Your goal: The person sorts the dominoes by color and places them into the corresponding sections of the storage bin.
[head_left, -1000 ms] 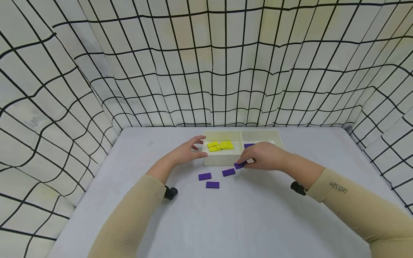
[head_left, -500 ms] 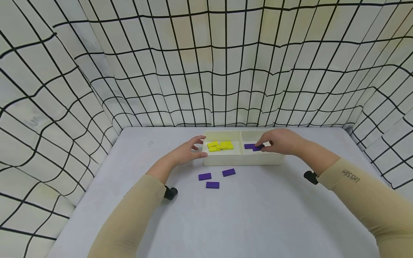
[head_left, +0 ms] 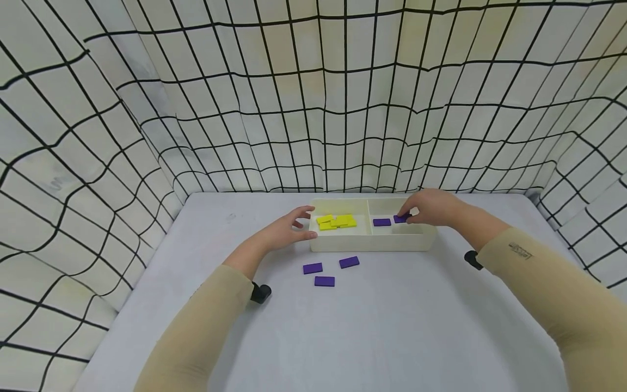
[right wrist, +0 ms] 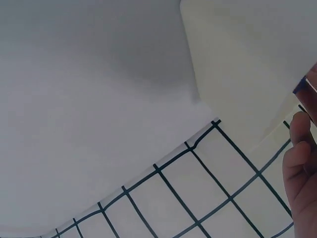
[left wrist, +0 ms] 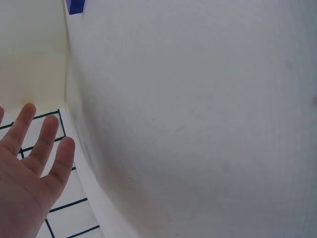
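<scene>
A cream two-compartment box (head_left: 372,243) stands toward the back of the table. My left hand (head_left: 286,230) rests at its left end, thumb and fingers spread along the wall; the left wrist view shows those fingers (left wrist: 62,156) straight. In the right compartment my right hand (head_left: 431,208) pinches a purple rectangular tile (head_left: 400,219) between thumb and fingertips. Left of it in that compartment lies another purple tile (head_left: 382,222). Several yellow tiles (head_left: 345,220) overlap in the left compartment. In the right wrist view only a blue-purple edge of the tile (right wrist: 300,84) shows by the fingers.
In front of the box, three purple tiles lie on the white table: a left one (head_left: 312,268), a front one (head_left: 324,281) and a right one (head_left: 349,262). A white wall with black netting (head_left: 333,109) rises behind the table and at both sides.
My right hand picked up a purple tile from in front of the box, carried it into the right compartment, then shifted it right, away from the other tile. My left hand stays put.
</scene>
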### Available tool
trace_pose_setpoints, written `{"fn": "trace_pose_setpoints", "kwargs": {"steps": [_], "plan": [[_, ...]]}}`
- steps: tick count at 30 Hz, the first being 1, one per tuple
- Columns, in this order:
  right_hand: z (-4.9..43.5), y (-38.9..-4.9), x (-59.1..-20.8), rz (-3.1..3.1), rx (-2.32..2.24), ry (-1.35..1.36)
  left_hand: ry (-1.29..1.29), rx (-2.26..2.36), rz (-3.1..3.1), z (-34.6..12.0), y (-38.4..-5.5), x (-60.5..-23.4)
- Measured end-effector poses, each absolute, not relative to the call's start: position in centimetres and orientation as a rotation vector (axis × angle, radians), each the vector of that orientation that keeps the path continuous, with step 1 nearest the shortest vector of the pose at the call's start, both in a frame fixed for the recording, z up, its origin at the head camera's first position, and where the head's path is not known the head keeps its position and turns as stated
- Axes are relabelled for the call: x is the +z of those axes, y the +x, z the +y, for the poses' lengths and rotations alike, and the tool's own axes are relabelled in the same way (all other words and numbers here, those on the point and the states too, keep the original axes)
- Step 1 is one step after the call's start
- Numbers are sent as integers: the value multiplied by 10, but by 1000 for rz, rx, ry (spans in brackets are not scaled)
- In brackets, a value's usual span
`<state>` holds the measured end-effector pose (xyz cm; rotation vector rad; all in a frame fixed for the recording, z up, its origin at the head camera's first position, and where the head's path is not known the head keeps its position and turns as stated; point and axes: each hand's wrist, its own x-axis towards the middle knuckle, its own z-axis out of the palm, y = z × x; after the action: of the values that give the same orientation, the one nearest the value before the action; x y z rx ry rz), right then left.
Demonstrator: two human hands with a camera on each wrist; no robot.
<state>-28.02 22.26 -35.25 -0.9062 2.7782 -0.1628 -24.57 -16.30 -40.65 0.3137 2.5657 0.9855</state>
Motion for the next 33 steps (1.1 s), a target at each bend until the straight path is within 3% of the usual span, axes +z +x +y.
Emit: {"fn": "trace_pose_setpoints", "kwargs": {"steps": [33], "plan": [[212,-306,-380,2725,-3,-889,306,989,2561,-161,-247,-407]]}}
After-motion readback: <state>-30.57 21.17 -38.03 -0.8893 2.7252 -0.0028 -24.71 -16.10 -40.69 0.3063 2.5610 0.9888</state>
